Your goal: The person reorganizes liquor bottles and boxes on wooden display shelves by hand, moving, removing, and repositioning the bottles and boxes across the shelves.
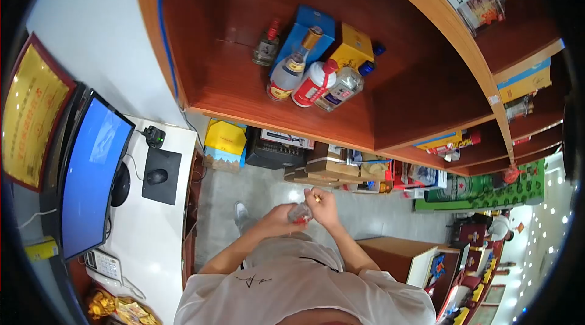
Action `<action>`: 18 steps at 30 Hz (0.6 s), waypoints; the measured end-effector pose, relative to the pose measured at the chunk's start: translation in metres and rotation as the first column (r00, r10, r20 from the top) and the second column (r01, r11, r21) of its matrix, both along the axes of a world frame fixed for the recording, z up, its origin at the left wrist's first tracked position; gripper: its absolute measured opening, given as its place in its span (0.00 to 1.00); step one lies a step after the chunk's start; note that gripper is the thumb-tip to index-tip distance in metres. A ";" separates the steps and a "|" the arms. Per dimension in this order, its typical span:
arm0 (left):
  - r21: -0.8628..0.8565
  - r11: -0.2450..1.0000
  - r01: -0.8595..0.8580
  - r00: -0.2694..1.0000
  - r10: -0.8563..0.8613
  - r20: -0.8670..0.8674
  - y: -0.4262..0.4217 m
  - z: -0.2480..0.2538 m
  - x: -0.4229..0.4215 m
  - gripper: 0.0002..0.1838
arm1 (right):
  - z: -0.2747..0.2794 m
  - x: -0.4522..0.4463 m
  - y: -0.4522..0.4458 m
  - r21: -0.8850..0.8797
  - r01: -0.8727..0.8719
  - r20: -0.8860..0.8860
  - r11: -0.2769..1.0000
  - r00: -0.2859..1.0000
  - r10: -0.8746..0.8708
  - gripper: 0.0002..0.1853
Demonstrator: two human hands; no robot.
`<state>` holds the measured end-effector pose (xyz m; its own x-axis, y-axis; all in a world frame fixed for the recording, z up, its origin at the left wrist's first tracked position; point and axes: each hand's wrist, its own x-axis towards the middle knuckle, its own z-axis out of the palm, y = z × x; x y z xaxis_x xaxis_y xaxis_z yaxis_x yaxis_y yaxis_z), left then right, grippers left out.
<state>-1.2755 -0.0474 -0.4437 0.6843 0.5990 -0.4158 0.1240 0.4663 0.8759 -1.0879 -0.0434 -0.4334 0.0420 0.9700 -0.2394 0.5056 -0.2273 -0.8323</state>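
Note:
In front of my waist, my left hand (279, 219) is wrapped round a small clear glass bottle (299, 213) with some red on its label. My right hand (322, 206) is closed at the bottle's upper end, where a small gold piece, perhaps the cap (317, 199), shows between the fingers. Whether that piece is still joined to the bottle cannot be made out. Above the hands, a wooden shelf (225, 96) carries a gold-capped clear bottle (287, 75), a white bottle with a red label (314, 84), a blue-capped clear bottle (342, 88) and a small red-capped bottle (267, 44).
A blue box (315, 23) and a yellow box (352, 46) stand behind the bottles. At left, a white desk (143, 227) bears a monitor (94, 166), mouse (157, 177) and telephone (103, 264). Cartons (329, 161) line the floor under the shelf; a brown cabinet (390, 258) is at right.

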 end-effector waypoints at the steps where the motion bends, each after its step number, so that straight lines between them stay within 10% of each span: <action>1: 0.123 0.992 0.025 0.993 -0.011 -0.118 0.011 0.012 -0.002 0.24 | 0.001 0.001 0.007 0.021 0.015 0.037 1.000 0.999 -0.016 0.20; 5: 0.515 0.854 -0.081 0.974 0.176 -0.139 0.056 0.012 -0.008 0.26 | 0.020 -0.008 0.054 0.210 -0.016 0.049 0.978 0.999 0.005 0.16; 8: 0.555 0.762 -0.332 0.925 0.380 0.031 0.113 0.035 -0.034 0.22 | 0.046 -0.016 0.095 0.148 0.112 -0.410 0.983 0.911 -0.042 0.12; 13: 0.515 0.545 -0.662 0.718 0.659 0.225 0.223 0.003 -0.088 0.18 | -0.002 0.026 0.168 0.477 0.174 0.016 0.862 0.978 -0.206 0.12; 18: 0.558 0.395 -0.730 0.630 0.706 0.323 0.291 -0.021 -0.097 0.18 | -0.054 0.036 0.203 0.728 -0.128 0.533 0.673 0.724 -0.438 0.10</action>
